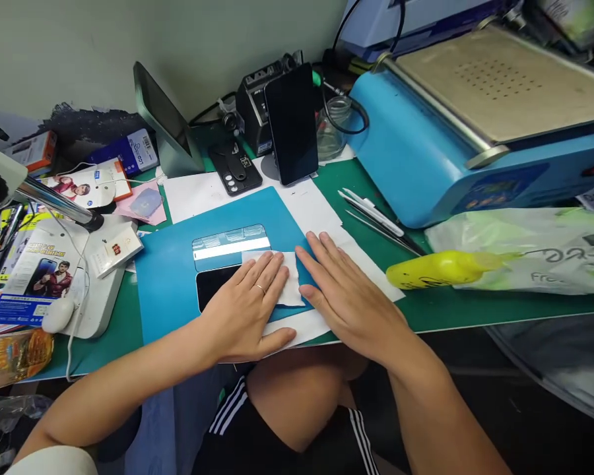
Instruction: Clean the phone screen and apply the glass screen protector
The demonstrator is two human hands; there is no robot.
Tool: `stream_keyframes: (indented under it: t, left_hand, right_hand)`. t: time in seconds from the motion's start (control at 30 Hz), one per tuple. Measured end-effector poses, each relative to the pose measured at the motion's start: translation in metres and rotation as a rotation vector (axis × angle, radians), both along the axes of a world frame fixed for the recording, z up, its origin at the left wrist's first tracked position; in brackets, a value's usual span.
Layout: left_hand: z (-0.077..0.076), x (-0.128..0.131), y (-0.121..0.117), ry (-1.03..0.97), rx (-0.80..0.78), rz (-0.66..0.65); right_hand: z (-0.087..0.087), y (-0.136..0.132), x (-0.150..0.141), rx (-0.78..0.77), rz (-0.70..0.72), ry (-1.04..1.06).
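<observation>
My left hand [252, 300] lies flat with its fingers stretched over a white wipe [290, 284] and part of a dark-screened phone [215, 287]. Much of the phone is hidden under the hand and wipe. Just above the phone lies a clear screen film [231, 245] with a white stripe. My right hand [346, 297] rests flat at the right edge of the blue mat [168, 264], fingers extended and holding nothing. Its thumb is close to the wipe's right edge. White paper [307, 324] shows beneath the blue mat.
A yellow squeeze bottle [435, 269] lies to the right, near tweezers [383, 227]. A blue machine with a metal plate [505, 79] fills the back right. A phone on a stand [292, 125] and a black phone case [235, 168] are behind. Boxes [115, 249] crowd the left.
</observation>
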State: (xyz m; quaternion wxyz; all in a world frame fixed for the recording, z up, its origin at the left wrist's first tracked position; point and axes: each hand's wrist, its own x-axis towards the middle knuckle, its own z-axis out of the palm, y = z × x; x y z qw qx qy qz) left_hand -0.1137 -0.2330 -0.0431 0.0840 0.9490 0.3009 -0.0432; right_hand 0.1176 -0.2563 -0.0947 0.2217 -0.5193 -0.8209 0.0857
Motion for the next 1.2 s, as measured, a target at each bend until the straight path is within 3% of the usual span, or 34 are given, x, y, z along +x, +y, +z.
stream_keyframes:
  t: [0.13, 0.37, 0.5, 0.67, 0.83, 0.93, 1.03, 1.2]
  left_hand:
    - [0.002, -0.013, -0.006, -0.014, -0.018, 0.03]
    - [0.014, -0.081, -0.033, 0.071, 0.064, 0.17]
    - [0.018, -0.099, -0.045, 0.091, 0.07, 0.2]
    - [0.019, -0.087, -0.031, 0.087, 0.027, 0.124]
    - [0.007, -0.04, -0.006, -0.004, -0.116, -0.023]
    - [0.0, -0.018, -0.007, -0.054, -0.106, 0.002]
    - [0.001, -0.021, -0.024, -0.056, -0.07, 0.061]
    - [0.012, -0.05, -0.051, 0.036, 0.007, 0.212]
  right_hand:
    - [0.001, 0.001, -0.001, -0.028, -0.006, 0.032]
    - [0.004, -0.002, 0.001, -0.042, -0.006, 0.021]
    - [0.005, -0.002, 0.0, -0.031, -0.002, -0.004]
    - [0.003, 0.0, -0.002, -0.008, 0.011, -0.028]
    - [0.003, -0.002, 0.0, -0.03, 0.016, -0.025]
    - [0.003, -0.004, 0.004, -0.032, 0.037, 0.011]
    - [0.004, -0.005, 0.007, -0.049, 0.05, 0.026]
    - [0.006, -0.006, 0.005, -0.065, 0.036, 0.025]
